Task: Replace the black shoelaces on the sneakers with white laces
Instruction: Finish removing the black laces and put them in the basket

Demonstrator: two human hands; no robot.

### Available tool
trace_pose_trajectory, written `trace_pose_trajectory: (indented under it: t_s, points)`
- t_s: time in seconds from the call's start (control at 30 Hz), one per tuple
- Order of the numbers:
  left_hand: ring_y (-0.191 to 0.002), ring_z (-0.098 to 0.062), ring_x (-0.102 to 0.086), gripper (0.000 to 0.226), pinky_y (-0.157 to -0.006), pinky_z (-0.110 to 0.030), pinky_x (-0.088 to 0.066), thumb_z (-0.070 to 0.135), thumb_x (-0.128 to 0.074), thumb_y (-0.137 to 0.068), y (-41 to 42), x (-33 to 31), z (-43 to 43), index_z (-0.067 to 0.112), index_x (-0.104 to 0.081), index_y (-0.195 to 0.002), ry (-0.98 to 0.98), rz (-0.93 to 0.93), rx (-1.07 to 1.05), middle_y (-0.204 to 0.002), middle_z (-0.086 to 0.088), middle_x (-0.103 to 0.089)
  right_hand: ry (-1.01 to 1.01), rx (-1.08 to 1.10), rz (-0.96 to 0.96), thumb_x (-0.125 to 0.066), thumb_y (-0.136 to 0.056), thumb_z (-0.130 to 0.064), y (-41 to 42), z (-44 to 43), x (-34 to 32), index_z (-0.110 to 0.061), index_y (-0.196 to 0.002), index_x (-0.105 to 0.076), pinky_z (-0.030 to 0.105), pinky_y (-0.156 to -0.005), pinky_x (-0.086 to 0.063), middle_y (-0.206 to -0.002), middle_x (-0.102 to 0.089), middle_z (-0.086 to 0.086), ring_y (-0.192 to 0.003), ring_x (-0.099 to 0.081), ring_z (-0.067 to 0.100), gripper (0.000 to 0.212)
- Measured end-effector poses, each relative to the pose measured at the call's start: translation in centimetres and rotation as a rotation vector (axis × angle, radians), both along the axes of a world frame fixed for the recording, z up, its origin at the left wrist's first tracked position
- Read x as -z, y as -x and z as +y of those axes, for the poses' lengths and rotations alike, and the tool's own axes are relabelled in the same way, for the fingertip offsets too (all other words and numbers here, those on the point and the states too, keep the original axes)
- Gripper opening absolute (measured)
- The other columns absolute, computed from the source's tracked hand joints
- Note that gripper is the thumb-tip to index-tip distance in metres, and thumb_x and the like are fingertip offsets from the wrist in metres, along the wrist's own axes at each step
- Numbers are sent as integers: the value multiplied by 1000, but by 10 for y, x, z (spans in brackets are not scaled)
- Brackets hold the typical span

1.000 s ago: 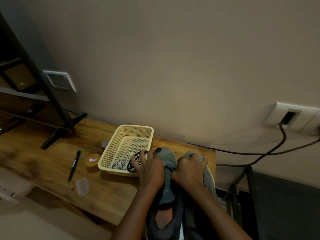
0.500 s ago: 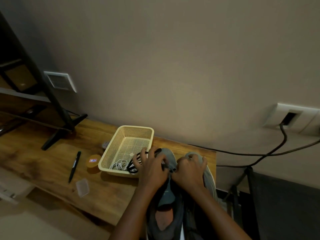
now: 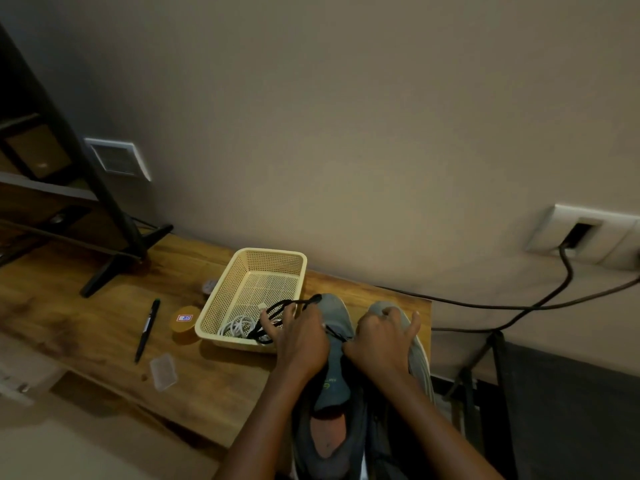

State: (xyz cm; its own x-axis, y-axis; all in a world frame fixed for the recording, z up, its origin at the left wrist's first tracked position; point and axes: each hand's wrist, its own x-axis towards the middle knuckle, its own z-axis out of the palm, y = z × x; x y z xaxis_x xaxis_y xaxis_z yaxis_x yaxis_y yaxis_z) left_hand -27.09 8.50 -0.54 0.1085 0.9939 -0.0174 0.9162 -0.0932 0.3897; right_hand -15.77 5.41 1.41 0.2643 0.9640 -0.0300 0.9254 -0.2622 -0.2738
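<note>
Two grey sneakers stand side by side on the wooden table (image 3: pixel 86 327), toes toward the wall: the left sneaker (image 3: pixel 334 372) and the right sneaker (image 3: pixel 417 358). My left hand (image 3: pixel 301 341) rests on the left sneaker and grips the black lace (image 3: pixel 277 311), which loops over the basket's near corner. My right hand (image 3: pixel 377 341) pinches the black lace at the left sneaker's eyelets. A coil of white laces (image 3: pixel 240 323) lies in the cream mesh basket (image 3: pixel 256 261).
Left of the basket sit a round orange tin (image 3: pixel 183 320), a black pen (image 3: pixel 147 329) and a small clear plastic case (image 3: pixel 163 371). A black stand foot (image 3: pixel 114 265) rests at the table's back left. Cables (image 3: pixel 519 306) hang from a wall socket on the right.
My left hand has drawn the black lace a little up and toward the basket; the loops lie farther over its corner. My right hand has stayed in place on the sneaker.
</note>
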Motion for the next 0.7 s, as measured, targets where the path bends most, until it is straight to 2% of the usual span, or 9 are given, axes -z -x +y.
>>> trace_pose_trajectory:
  t_s: [0.17, 0.27, 0.33, 0.4, 0.47, 0.7]
  points:
    - [-138, -19, -23, 11, -107, -59, 15, 13, -33, -96, 1, 1, 3, 22, -38, -95, 1, -19, 39, -115, 1, -56, 4, -10, -7, -53, -79, -28, 0, 0, 0, -16, -71, -51, 54, -111, 2, -82, -45, -5, -124, -34, 24, 15]
    - [-134, -20, -27, 14, -109, -60, 12, 10, -35, -94, 8, 4, 7, 24, -36, -91, 18, -42, 83, -113, -1, -55, 5, -12, -1, -52, -79, -25, 1, -1, -3, -15, -71, -49, 53, -112, 2, -82, -43, -4, -123, -34, 24, 14]
    - [-132, -21, -30, 18, -110, -60, 5, 10, -36, -94, 12, 6, 11, 25, -34, -86, 26, -81, 112, -110, -3, -55, 5, -9, 11, -52, -79, -24, 1, -2, -5, -16, -63, -42, 54, -112, 2, -80, -43, -4, -123, -35, 24, 21]
    - [-130, -18, -32, 16, -110, -58, 12, 10, -35, -95, 15, 4, 11, 24, -36, -87, 20, -112, 105, -105, 1, -54, 7, -11, 30, -51, -79, -25, 2, -2, -6, -18, -57, -33, 54, -112, 4, -81, -43, -3, -123, -35, 25, 29]
    - [-127, -14, -35, 14, -107, -56, 19, 10, -35, -95, 17, 1, 10, 23, -37, -91, -1, -105, 88, -100, 6, -52, 6, -23, 48, -52, -80, -25, 5, -2, -6, -19, -57, -32, 55, -111, 6, -82, -44, -3, -124, -34, 25, 31]
    - [-118, -10, -40, 16, -107, -50, 20, 7, -34, -95, 22, -5, 7, 23, -38, -91, 31, -121, 111, -92, 10, -51, 9, -36, 16, -49, -84, -25, 12, -3, -10, -14, -76, -47, 57, -111, 9, -88, -50, 1, -128, -32, 27, 14]
